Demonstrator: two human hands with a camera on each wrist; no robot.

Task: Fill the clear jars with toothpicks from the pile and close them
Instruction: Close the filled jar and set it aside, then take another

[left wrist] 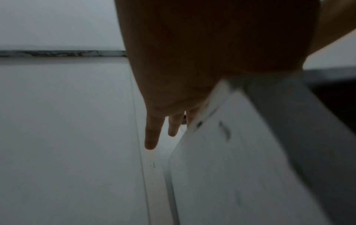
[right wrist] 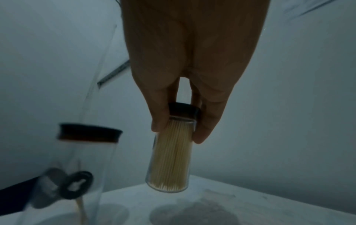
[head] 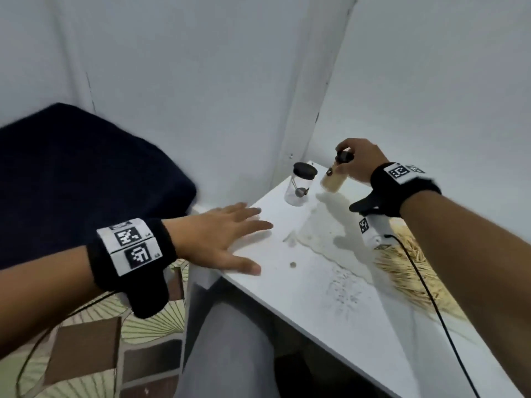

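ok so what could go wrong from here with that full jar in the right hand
1. The right hand pinches the filled toothpick jar only near its black lid, tilted above the table; it could slip or pull free of the lid.
2. The other lidded clear jar stands close beside it; setting down could knock it over.
3. The left hand lies flat at the table edge, steadying nothing.

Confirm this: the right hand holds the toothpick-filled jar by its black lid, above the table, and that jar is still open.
Not quite. The right hand does hold the toothpick-filled jar up near its black lid, clear of the table, but the jar is closed: the right wrist view shows the lid seated on its mouth.
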